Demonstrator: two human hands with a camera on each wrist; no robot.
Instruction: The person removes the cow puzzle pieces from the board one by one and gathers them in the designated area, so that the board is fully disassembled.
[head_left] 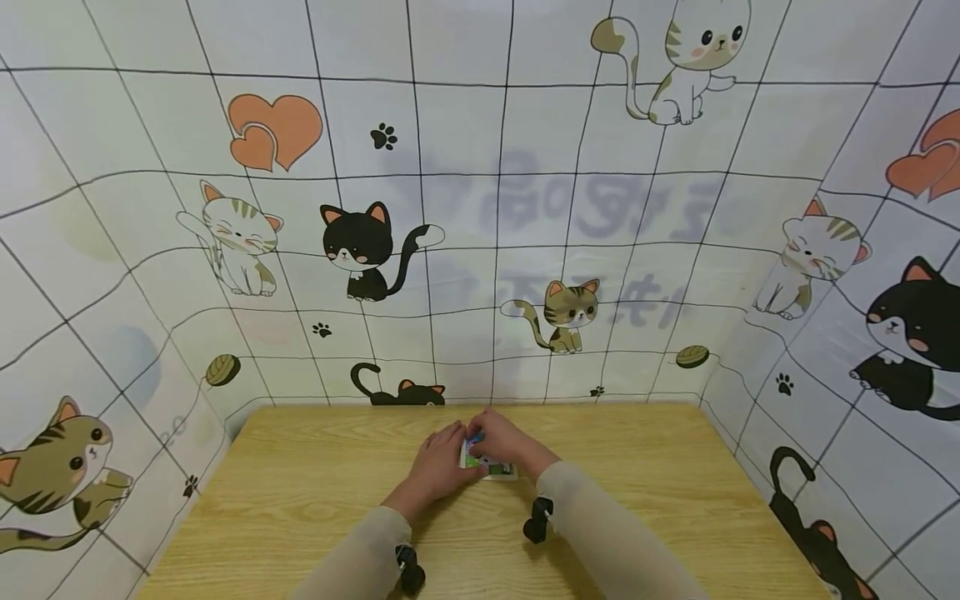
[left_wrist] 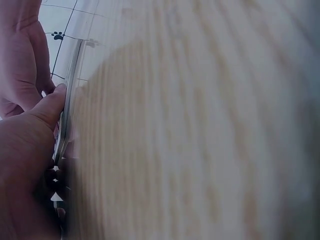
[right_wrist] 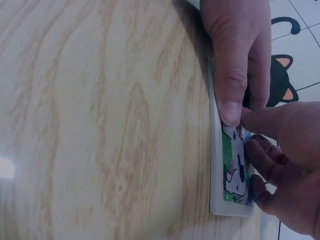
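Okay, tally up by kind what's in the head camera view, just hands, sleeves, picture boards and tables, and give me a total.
Hands: 2
Sleeves: 2
Picture board: 1
Table: 1
Total: 6

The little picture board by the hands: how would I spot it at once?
Find the wooden table below the cat-patterned wall. Toward its far edge, between the left hand and right hand, is the board. Its white rim and colourful picture distinguish it from bare wood.
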